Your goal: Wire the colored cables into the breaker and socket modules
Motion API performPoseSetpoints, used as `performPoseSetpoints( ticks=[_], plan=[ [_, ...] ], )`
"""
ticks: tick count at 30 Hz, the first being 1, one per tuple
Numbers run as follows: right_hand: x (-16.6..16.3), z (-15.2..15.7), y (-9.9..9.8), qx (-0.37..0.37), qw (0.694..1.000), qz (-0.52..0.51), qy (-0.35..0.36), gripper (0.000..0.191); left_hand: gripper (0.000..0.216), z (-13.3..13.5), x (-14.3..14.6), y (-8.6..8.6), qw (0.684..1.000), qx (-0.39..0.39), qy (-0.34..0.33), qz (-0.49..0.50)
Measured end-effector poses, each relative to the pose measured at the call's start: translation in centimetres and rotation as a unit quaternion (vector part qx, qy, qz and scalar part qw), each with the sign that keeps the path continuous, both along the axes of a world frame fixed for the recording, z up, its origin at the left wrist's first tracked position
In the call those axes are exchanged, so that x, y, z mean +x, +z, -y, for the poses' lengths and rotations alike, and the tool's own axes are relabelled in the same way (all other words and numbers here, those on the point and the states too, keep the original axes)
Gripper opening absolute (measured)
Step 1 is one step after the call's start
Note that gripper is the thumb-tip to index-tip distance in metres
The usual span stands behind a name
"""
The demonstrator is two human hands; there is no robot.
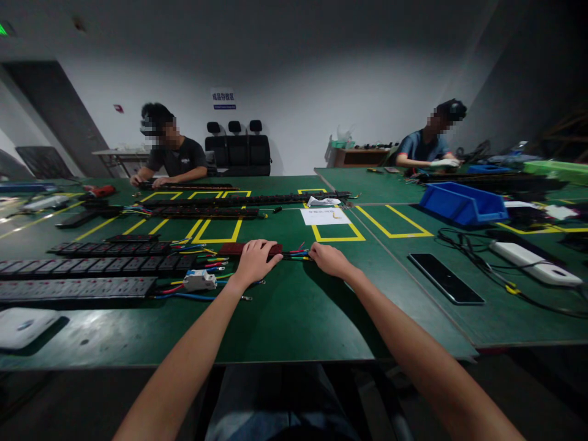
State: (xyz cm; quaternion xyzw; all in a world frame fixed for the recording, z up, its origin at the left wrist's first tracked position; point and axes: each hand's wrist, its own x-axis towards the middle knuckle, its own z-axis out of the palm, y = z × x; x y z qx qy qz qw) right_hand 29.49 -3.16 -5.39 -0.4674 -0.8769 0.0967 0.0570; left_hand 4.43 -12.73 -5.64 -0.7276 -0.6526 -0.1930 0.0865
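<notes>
Bare forearms (179, 361) reach in nearest my lens, crossing a smooth green tabletop (298, 324) ruled with flat yellow lines (408, 235). Left of them I see long, ribbed socket strips (78, 288), straight-edged and dark, then a glossy blue plastic bin (463, 202) with slanted walls far to the right, and a flat, glassy smartphone (445, 278) nearer. On my feed the slim, dark red bar (229, 249) lies under the left hand (257, 260), its left end sticking out past the fingers; that palm faces down, and I can't tell whether it clasps the bar or only rests on it. Thin coloured wires (297, 255) run from the bar's right end into the right hand (331, 260), whose curled fingers pinch their tips.
</notes>
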Motion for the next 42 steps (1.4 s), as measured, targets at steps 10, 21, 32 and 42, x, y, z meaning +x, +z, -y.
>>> performPoseSetpoints(
  ticks=[10, 21, 32, 42],
  plan=[
    [-0.16, 0.22, 0.34, -0.004, 1.0, 0.008, -0.004, 0.028, 0.051, 0.1, 0.08, 0.16, 1.0, 0.0, 0.0, 0.003],
    [-0.07, 0.09, 0.15, -0.005, 1.0, 0.003, -0.002, 0.028, 0.051, 0.32, 0.23, 0.47, 1.0, -0.006, -0.004, 0.007],
    [-0.12, 0.18, 0.12, -0.003, 1.0, 0.014, -0.001, 0.029, 0.05, 0.21, 0.13, 0.26, 1.0, -0.003, -0.001, 0.002],
    [-0.14, 0.13, 0.17, -0.003, 1.0, 0.011, 0.0, 0.028, 0.051, 0.25, 0.17, 0.37, 1.0, -0.006, -0.003, 0.004]
  ],
)
